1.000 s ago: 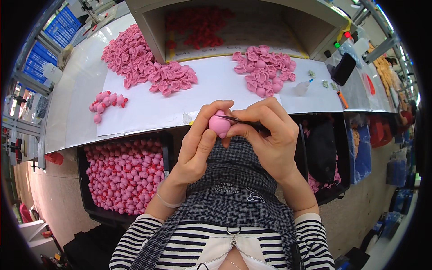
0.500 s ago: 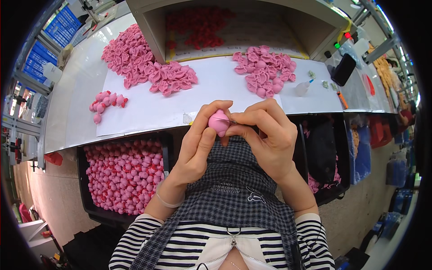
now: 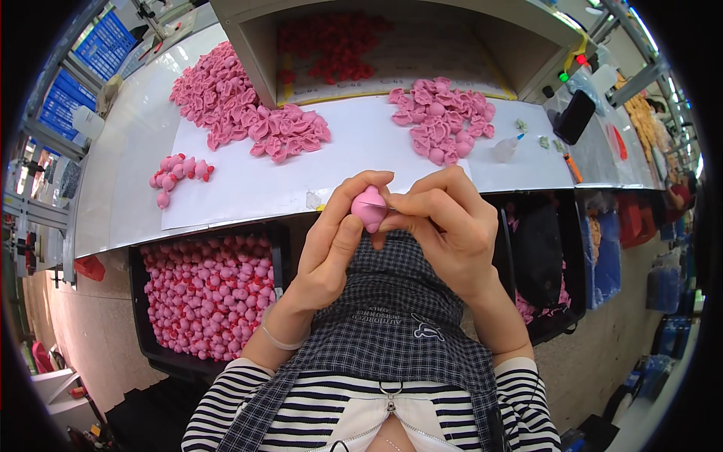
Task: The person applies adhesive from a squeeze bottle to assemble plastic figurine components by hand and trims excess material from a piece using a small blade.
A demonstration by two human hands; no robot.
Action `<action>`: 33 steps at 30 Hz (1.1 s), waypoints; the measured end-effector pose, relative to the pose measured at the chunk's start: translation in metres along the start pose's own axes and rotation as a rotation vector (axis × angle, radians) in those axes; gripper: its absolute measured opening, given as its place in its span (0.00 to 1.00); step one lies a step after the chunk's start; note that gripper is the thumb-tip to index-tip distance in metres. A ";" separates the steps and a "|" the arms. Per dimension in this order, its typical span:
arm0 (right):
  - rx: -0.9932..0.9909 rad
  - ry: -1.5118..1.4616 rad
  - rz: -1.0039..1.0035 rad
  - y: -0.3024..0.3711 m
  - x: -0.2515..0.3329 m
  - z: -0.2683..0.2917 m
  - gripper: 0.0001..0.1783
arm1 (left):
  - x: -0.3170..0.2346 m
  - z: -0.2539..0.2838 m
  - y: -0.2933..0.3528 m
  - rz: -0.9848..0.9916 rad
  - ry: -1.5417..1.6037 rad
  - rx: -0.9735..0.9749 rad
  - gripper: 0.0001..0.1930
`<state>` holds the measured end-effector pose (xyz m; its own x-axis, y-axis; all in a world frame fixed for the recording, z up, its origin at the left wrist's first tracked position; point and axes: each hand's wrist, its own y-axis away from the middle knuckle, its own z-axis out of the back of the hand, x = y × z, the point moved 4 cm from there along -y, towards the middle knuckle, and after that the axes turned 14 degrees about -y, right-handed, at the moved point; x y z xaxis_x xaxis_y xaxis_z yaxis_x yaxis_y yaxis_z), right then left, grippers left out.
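My left hand point(image 3: 328, 248) is closed around a small pink rounded plastic piece point(image 3: 368, 216) with knobs at its top and bottom, held above my lap at the table's front edge. Between the thumb and forefinger of my right hand point(image 3: 456, 224) is a thin, pointed metal tool point(image 3: 376, 206). Its slender shaft lies across the front of the pink piece; whether the tip only touches the surface or goes into it, I cannot tell. The tool's rear end is hidden in my right fingers.
Heaps of pink cup-shaped parts point(image 3: 218, 98) and more pink parts point(image 3: 443, 120) lie on a white sheet point(image 3: 256, 188). Pink-and-red pieces point(image 3: 179, 172) sit at left. A black crate point(image 3: 135, 301) of pink balls stands below. A squeeze bottle point(image 3: 506, 150) and phone point(image 3: 574, 117) are right.
The pink piece has shifted slightly to the right and turned a little in my left fingers. The metal tool and my right fingertips have moved slightly with it; both grips hold.
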<state>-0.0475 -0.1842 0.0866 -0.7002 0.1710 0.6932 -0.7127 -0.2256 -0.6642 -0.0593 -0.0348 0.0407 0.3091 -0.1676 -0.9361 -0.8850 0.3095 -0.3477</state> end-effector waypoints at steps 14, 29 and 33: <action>0.024 -0.015 -0.175 0.000 0.002 0.007 0.21 | 0.006 0.010 -0.005 -0.105 0.073 -0.178 0.20; -0.098 -0.009 -0.134 0.017 0.002 -0.008 0.15 | 0.015 0.011 -0.003 0.061 0.196 -0.280 0.17; -0.132 0.021 -0.088 0.013 0.000 -0.010 0.15 | 0.020 0.010 -0.002 0.050 0.213 -0.263 0.17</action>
<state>-0.0576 -0.1775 0.0754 -0.6346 0.2045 0.7453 -0.7698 -0.0809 -0.6332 -0.0480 -0.0296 0.0219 0.2083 -0.3582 -0.9101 -0.9653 0.0746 -0.2503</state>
